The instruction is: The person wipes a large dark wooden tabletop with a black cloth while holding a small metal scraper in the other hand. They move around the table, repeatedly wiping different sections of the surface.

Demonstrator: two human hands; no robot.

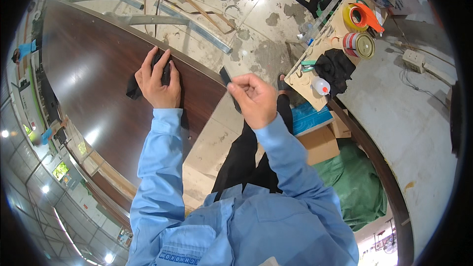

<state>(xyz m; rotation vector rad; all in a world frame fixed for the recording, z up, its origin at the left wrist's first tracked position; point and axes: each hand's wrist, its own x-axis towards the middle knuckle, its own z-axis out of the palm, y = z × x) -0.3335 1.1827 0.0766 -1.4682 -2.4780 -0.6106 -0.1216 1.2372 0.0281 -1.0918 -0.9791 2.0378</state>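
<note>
Left hand (pixel 158 81) lies flat, fingers spread a bit, pressing a black cloth (pixel 134 87) onto the dark brown wood panel (pixel 93 74). Cloth is mostly under the palm; one end sticks out to the hand's left, a bit shows between the fingers near the panel's edge. The hand sits right by the panel's far edge, which runs diagonally toward the right hand.

Right hand (pixel 253 99) is raised off the panel, just right of its edge, fingers curled in and pinching a small black strip (pixel 226 76). Strip pokes up and left out of the fingertips, w/ its tip just past the panel's corner; can't tell if it touches the edge. The two hands are near each other but apart, the panel's edge between them.

Both forearms wear light blue sleeves (pixel 162 157). Below the right hand: dark trousers, concrete floor (pixel 246 0), a cardboard box (pixel 320 143) and a green sheet (pixel 354 187) further right.

Well to the right of the right hand is a pale wooden board (pixel 325 44) w/ odds on it: a yellow tape roll in an orange dispenser (pixel 362 17), a round tin (pixel 359 45), a black rag (pixel 337 66), a small white bottle w/ orange tip (pixel 320 86). Beyond it a grey worktop (pixel 414 118) w/ a white power strip (pixel 414 59).

Ahead of the left hand, past the panel, metal strips (pixel 197 27) and thin rods lie on the floor.
</note>
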